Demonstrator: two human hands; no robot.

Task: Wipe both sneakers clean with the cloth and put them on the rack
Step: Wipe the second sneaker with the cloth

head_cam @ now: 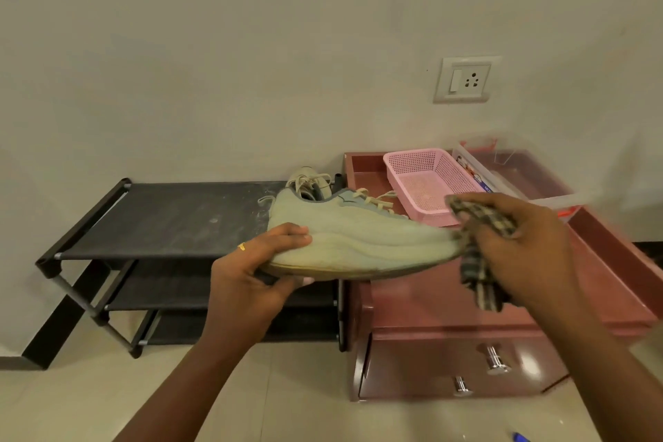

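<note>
My left grip [258,273] is clamped on the heel of the pale grey-green knit sneaker [358,237], fingers over the side, thumb under the sole. This holds the shoe in the air, lying lengthwise with the toe to the right, so its side faces me for wiping. My right grip [520,244] is bunched round the dark-and-cream checked cloth [480,283], which is pressed to the toe tip, and a loose tail hangs below. My guess is the wipe is mid-way on this shoe.

The sneaker hangs in front of the right end of the black three-tier rack with fabric shelves and metal tubes [161,219], not on it. The matching second sneaker with cream laces [308,179] sits on the top shelf at the far right, partly hidden. I can't tell whether it's clean.

The upper looks soft and ribbed in wavy lines. The sole edge is yellowed and rubbery, and the top shelf fabric is dusty and speckled.

To the right is a glossy maroon drawer unit [448,298] with chrome knobs. On its surface stand a pink perforated plastic basket [423,183] and a clear plastic box [531,176].
</note>
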